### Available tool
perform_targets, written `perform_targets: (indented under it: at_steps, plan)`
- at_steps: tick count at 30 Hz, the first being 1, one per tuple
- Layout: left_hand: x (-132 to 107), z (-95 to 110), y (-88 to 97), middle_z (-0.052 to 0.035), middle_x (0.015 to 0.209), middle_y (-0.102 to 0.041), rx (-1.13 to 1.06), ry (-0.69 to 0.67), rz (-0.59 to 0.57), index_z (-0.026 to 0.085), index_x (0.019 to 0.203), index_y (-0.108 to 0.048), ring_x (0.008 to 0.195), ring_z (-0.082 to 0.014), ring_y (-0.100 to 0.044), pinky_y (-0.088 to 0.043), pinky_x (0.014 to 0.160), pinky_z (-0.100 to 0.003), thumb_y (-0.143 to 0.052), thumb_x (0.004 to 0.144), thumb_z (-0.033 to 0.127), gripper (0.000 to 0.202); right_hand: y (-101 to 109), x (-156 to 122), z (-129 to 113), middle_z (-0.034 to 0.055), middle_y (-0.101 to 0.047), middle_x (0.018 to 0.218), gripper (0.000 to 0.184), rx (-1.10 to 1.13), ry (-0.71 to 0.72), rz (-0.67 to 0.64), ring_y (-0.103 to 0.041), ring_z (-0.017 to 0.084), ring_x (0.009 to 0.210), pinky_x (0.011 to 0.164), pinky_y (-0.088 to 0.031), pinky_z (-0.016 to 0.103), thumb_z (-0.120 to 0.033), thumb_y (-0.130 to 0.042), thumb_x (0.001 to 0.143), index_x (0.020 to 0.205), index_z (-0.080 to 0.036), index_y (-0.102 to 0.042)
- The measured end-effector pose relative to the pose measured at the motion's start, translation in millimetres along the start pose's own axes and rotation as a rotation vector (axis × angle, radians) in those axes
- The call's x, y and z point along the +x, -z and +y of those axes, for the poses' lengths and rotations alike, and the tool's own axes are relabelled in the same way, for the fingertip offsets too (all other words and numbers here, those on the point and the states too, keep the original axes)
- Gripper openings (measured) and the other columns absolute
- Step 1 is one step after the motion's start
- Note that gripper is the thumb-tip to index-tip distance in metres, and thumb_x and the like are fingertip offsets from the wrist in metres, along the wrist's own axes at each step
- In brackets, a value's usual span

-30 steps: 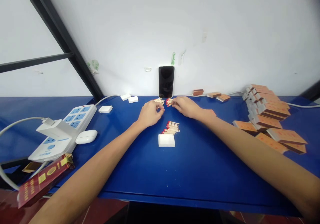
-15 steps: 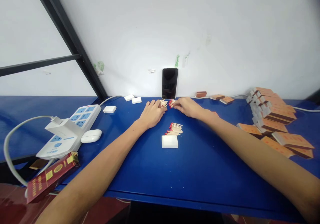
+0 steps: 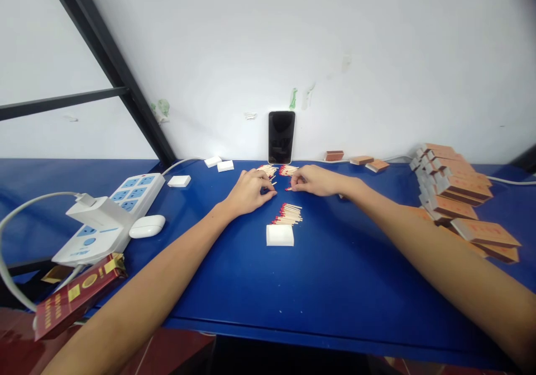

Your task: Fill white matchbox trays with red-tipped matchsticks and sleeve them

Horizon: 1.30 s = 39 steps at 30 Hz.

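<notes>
Pinching a red-tipped match (image 3: 288,189), the right hand (image 3: 315,179) has its thumb and fingers drawn together low over the blue table (image 3: 251,285). The left hand (image 3: 250,192) curls opposite, thumb near forefinger; whether they grip anything I cannot tell. Just past the fingers lie a left match pile (image 3: 268,169) and a right match pile (image 3: 288,170), near the foot of an upright phone (image 3: 281,136). Nearer, a fanned match row (image 3: 290,214) lies just beyond a small white box (image 3: 280,235). Well to the right, orange matchboxes (image 3: 460,185) are heaped.
</notes>
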<state>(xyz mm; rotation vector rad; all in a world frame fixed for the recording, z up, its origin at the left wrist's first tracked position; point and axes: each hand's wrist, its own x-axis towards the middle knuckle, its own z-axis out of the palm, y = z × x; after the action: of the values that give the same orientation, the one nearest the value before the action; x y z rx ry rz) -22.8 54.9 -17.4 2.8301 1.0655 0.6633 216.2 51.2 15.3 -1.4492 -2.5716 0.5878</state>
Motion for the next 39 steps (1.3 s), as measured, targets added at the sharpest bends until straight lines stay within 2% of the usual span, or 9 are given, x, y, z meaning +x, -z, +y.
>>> perform_targets:
  at_steps: [8, 14, 16, 21, 25, 27, 31, 35, 39]
  plan:
    - [-3, 6, -1.0, -0.0022, 0.095, -0.073, -0.07, 0.0, -0.012, 0.021, 0.085, -0.072, 0.096, -0.0214, -0.06, -0.038, 0.09, -0.037, -0.058, 0.088, 0.026, 0.014, 9, -11, -21, 0.0038, -0.072, 0.082, 0.015, 0.012, -0.013, -0.117, -0.06, 0.016, 0.071, 0.063, -0.042, 0.025, -0.029, -0.062, 0.081, 0.082, -0.017, -0.071]
    - [-2, 10, -3.0, 0.001, 0.092, -0.074, -0.123, -0.025, 0.019, 0.022, 0.086, -0.07, 0.089, -0.0186, -0.063, -0.042, 0.088, -0.034, -0.056, 0.085, 0.016, 0.016, 10, -13, -35, 0.0022, -0.073, 0.08, 0.016, 0.042, 0.058, -0.221, -0.062, 0.016, 0.07, 0.062, -0.043, 0.026, -0.03, -0.061, 0.081, 0.083, -0.019, -0.073]
    - [-2, 12, -3.7, 0.0013, 0.089, -0.074, -0.143, -0.018, 0.038, 0.021, 0.085, -0.07, 0.087, -0.0182, -0.064, -0.043, 0.086, -0.032, -0.055, 0.083, 0.013, 0.017, 11, -13, -36, 0.002, -0.072, 0.079, 0.017, 0.056, 0.069, -0.204, -0.061, 0.016, 0.07, 0.062, -0.043, 0.025, -0.031, -0.061, 0.082, 0.084, -0.019, -0.073]
    - [-1, 21, -7.1, 0.0012, 0.085, -0.073, -0.256, 0.06, 0.073, 0.02, 0.081, -0.067, 0.079, -0.0155, -0.065, -0.047, 0.077, -0.028, -0.057, 0.08, 0.012, 0.013, 12, -11, -29, 0.002, -0.069, 0.079, 0.015, 0.004, 0.056, -0.036, -0.059, 0.014, 0.067, 0.061, -0.04, 0.024, -0.03, -0.062, 0.081, 0.087, -0.018, -0.07]
    - [1, 28, -8.9, 0.001, 0.085, -0.072, -0.358, 0.075, 0.044, 0.019, 0.082, -0.064, 0.078, -0.0143, -0.066, -0.048, 0.075, -0.026, -0.058, 0.083, 0.014, 0.008, 7, -7, -21, 0.0013, -0.069, 0.076, 0.014, -0.058, 0.079, -0.06, -0.059, 0.015, 0.068, 0.062, -0.04, 0.025, -0.029, -0.061, 0.081, 0.086, -0.019, -0.07]
    - [1, 26, -7.1, 0.0, 0.089, -0.072, -0.309, 0.067, 0.043, 0.02, 0.087, -0.065, 0.084, -0.0162, -0.065, -0.047, 0.08, -0.029, -0.058, 0.084, 0.016, 0.008, 7, -8, -22, 0.0016, -0.07, 0.077, 0.012, -0.048, 0.061, -0.084, -0.06, 0.015, 0.069, 0.062, -0.041, 0.025, -0.025, -0.06, 0.081, 0.082, -0.019, -0.07]
    - [-2, 12, 0.3, -0.0058, 0.1, -0.069, 0.018, 0.136, 0.101, 0.021, 0.096, -0.07, 0.094, -0.025, -0.056, -0.041, 0.086, -0.041, -0.057, 0.088, 0.026, 0.016, 13, -15, -33, 0.0015, -0.073, 0.077, 0.01, -0.025, -0.033, -0.137, -0.062, 0.016, 0.068, 0.062, -0.043, 0.026, -0.02, -0.062, 0.075, 0.073, -0.019, -0.072]
    - [-6, -1, 3.8, -0.0083, 0.1, -0.064, 0.138, 0.18, 0.057, 0.022, 0.097, -0.072, 0.094, -0.0268, -0.052, -0.039, 0.084, -0.042, -0.054, 0.09, 0.032, 0.022, 17, -19, -41, 0.0011, -0.075, 0.079, 0.013, 0.039, 0.037, -0.199, -0.063, 0.016, 0.07, 0.064, -0.045, 0.027, -0.025, -0.063, 0.076, 0.075, -0.02, -0.075]
    - [-6, -4, 1.9, -0.0077, 0.102, -0.062, 0.136, 0.174, 0.044, 0.024, 0.099, -0.071, 0.096, -0.0272, -0.052, -0.038, 0.084, -0.042, -0.053, 0.09, 0.031, 0.021, 17, -13, -24, 0.0029, -0.074, 0.078, 0.015, -0.005, -0.001, -0.034, -0.064, 0.017, 0.07, 0.063, -0.045, 0.027, -0.029, -0.062, 0.079, 0.077, -0.019, -0.074]
